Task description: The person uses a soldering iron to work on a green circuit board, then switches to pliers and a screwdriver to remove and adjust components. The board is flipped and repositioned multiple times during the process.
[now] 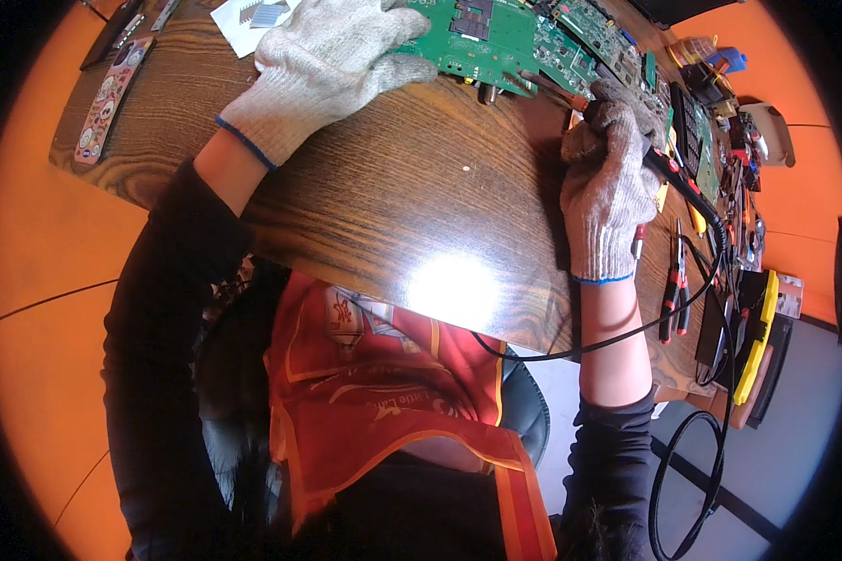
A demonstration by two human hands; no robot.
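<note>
My left hand (332,61), in a whitish knit glove with a blue cuff, holds the left end of a green circuit board (500,42) at the top of the view. Its thumb lies along the board's near edge; the other fingertips rest at its left side. In my right hand (613,168), gloved alike and greyed at the fingers, is a soldering iron (660,161) gripped like a pen. The iron's tip (533,79) points left and reaches the board's near edge, by a small metal connector (488,93). Whether tip and board touch, I cannot tell.
More circuit boards (589,37) lie behind and to the right. Pliers (674,290) with red-black handles lie right of my forearm. The iron's black cord (571,353) loops across the table's front edge. A sticker-covered strip (112,103) and a white paper (243,23) lie left.
</note>
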